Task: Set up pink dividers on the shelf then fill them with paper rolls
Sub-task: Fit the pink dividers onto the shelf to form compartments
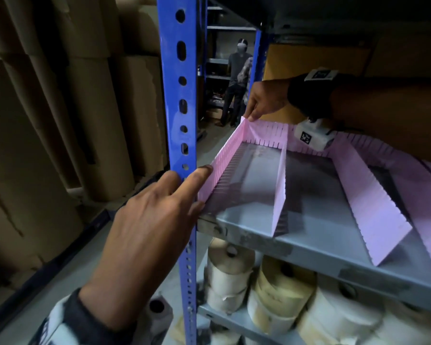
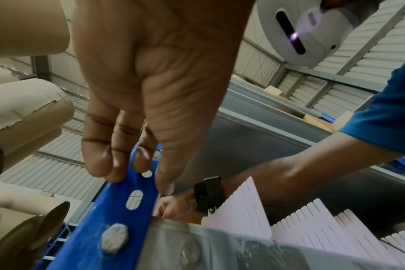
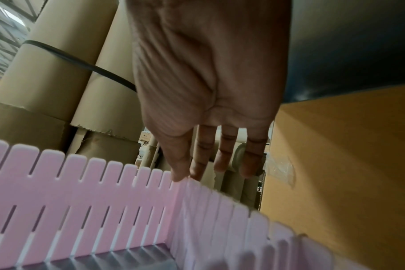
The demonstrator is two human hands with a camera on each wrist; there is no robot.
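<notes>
Several pink slotted dividers stand on the grey metal shelf [image 1: 316, 207]: a left one [image 1: 224, 155], a back one [image 1: 266, 135] and two cross pieces [image 1: 280, 185], [image 1: 373, 202]. My left hand [image 1: 202, 189] lies with straight fingers against the outside of the left divider's front end, beside the blue upright [image 1: 177, 95]. My right hand [image 1: 249, 118] reaches in from the right and pinches the top of the back-left corner, where the left and back dividers [image 3: 81, 197] meet, between thumb and forefinger. Paper rolls [image 1: 229, 272] sit on the shelf below.
Tall brown cardboard rolls [image 1: 97, 120] stand left of the rack. An orange-brown box [image 1: 309, 61] sits behind the dividers under the shelf above. A person [image 1: 237, 78] stands far back in the aisle. The compartments between the dividers hold nothing.
</notes>
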